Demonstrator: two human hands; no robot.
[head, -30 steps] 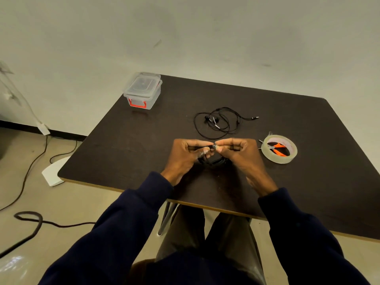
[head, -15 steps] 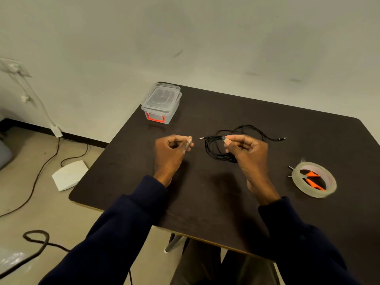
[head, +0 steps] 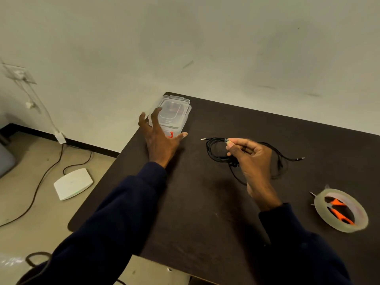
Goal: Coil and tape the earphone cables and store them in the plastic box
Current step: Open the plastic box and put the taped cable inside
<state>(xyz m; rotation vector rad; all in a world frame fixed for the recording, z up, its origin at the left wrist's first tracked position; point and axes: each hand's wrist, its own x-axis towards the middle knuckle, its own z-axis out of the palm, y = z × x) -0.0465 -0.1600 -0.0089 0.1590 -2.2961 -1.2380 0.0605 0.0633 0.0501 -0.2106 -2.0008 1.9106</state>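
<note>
Left hand (head: 159, 138) open, fingers spread, over the near-left side of the plastic box (head: 176, 112) at the desk's (head: 205, 212) far-left corner, upper centre of frame; contact unclear. Lid on, long axis up-frame, orange latch (head: 171, 134) at the near end. Right hand (head: 249, 159) pinches the coiled earphone cable (head: 216, 150), right of the box, apart. Left is nearer, so probably opens the lid next.

The left grip (head: 159, 138) spreads open fingers at the clear plastic box (head: 174, 112) on the tabletop's (head: 205, 212) far left corner. The right grip (head: 249, 155) pinches a coiled black earphone cable (head: 213, 150). Near the right edge lies a tape roll (head: 347, 228), ringing orange scissors (head: 337, 202).
</note>
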